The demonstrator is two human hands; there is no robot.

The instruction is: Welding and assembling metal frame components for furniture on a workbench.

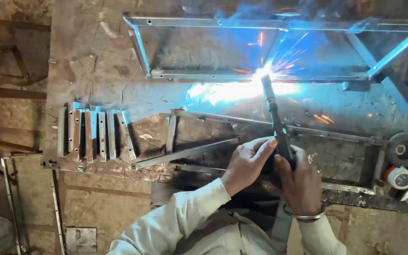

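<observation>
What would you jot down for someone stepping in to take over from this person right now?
Right hand: wrapped around the welding torch, its tip at the lower bar of the far metal frame, arc lit and sparks flying.
Left hand: steadying the torch from the side.
A second frame lies nearer, under the hands. A row of short metal strips lies on the left of the table.
Done: the far frame looks assembled.
Left: this seam is mid-weld; I cannot tell which other joints are welded.
</observation>
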